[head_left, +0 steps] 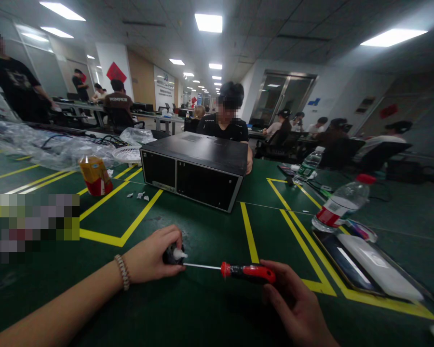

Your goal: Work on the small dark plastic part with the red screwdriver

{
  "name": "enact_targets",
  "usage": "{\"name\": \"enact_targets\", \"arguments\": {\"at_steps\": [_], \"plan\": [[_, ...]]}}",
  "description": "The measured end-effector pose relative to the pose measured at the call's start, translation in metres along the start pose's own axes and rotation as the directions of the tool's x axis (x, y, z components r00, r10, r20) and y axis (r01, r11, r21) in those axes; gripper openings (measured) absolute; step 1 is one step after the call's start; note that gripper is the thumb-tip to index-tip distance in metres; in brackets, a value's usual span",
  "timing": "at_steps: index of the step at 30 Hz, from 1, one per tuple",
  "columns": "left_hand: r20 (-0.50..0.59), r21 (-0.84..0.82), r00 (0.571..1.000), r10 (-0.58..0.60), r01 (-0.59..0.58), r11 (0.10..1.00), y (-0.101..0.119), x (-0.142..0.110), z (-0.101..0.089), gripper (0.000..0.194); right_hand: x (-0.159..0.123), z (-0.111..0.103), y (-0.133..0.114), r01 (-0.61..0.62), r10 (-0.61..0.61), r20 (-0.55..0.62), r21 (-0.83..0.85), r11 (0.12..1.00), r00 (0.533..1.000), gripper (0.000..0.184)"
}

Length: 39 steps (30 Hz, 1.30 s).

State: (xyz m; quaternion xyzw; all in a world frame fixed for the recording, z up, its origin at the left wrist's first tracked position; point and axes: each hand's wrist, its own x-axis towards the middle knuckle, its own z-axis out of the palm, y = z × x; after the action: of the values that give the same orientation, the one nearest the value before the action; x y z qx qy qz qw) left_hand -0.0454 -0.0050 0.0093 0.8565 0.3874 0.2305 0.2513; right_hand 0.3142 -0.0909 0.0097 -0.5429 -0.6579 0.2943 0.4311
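Right hand (296, 303), fingers closed on the red handle of a screwdriver (248, 271) whose shaft runs level to a small black part (171, 254) with a white tip, gripped on the green desk (202, 226) by the left hand (150, 258). Beyond both hands, a black case (197, 168); right of it, a bottle (342, 202); behind it, a seated person (226, 123).
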Motion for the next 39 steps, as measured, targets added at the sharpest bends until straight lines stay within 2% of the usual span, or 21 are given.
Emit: {"name": "enact_targets", "arguments": {"at_steps": [4, 8, 12, 15, 17, 20, 22, 24, 27, 31, 35, 39], "plan": [[0.000, 0.002, 1.000, -0.016, 0.016, 1.000, 0.003, 0.000, -0.001, 0.030, 0.003, -0.001, 0.000, -0.049, 0.049, 0.009, -0.015, 0.999, 0.999, 0.037], [-0.005, 0.004, 1.000, -0.015, 0.015, 1.000, 0.005, 0.001, -0.002, 0.031, 0.008, -0.003, 0.005, 0.036, -0.035, 0.019, -0.093, 0.995, 0.999, 0.039], [0.005, 0.009, 1.000, -0.014, 0.014, 1.000, 0.003, 0.001, -0.002, 0.031, 0.008, 0.001, 0.006, -0.022, 0.011, -0.126, -0.083, 0.996, 0.992, 0.042], [0.003, 0.009, 1.000, -0.012, 0.012, 1.000, 0.001, 0.000, -0.002, 0.032, 0.007, 0.001, 0.006, -0.047, 0.047, -0.040, -0.008, 0.999, 0.998, 0.038], [0.002, 0.007, 1.000, -0.008, 0.008, 1.000, 0.001, 0.000, -0.002, 0.032, 0.006, -0.001, 0.007, -0.002, 0.002, 0.027, 0.012, 1.000, 1.000, 0.033], [0.000, 0.002, 1.000, -0.011, 0.011, 1.000, 0.003, -0.001, -0.002, 0.032, 0.006, -0.006, 0.009, 0.053, -0.052, 0.061, -0.013, 0.998, 0.997, 0.028], [-0.003, 0.001, 1.000, -0.018, 0.018, 1.000, 0.004, -0.001, -0.002, 0.032, 0.005, -0.008, 0.011, 0.058, -0.056, 0.032, -0.048, 0.997, 0.998, 0.031], [-0.005, 0.004, 1.000, -0.021, 0.021, 1.000, 0.005, -0.001, -0.002, 0.031, 0.006, -0.009, 0.011, 0.066, -0.061, 0.069, -0.065, 0.996, 0.996, 0.035], [-0.009, 0.009, 1.000, -0.014, 0.014, 1.000, 0.005, -0.001, -0.001, 0.030, 0.005, -0.007, 0.009, 0.009, -0.003, 0.098, -0.058, 0.998, 0.995, 0.038], [-0.012, 0.005, 1.000, -0.010, 0.010, 1.000, 0.003, -0.001, 0.000, 0.029, 0.005, -0.002, 0.003, -0.105, 0.105, 0.031, -0.008, 0.994, 0.994, 0.038], [-0.003, 0.005, 1.000, -0.015, 0.015, 1.000, 0.001, -0.001, 0.001, 0.030, 0.008, -0.001, -0.001, -0.136, 0.137, 0.094, -0.015, 0.991, 0.986, 0.042], [-0.005, 0.000, 1.000, -0.021, 0.021, 1.000, 0.001, 0.000, 0.001, 0.031, 0.008, -0.003, 0.002, -0.142, 0.144, 0.085, -0.030, 0.989, 0.986, 0.041]]}}
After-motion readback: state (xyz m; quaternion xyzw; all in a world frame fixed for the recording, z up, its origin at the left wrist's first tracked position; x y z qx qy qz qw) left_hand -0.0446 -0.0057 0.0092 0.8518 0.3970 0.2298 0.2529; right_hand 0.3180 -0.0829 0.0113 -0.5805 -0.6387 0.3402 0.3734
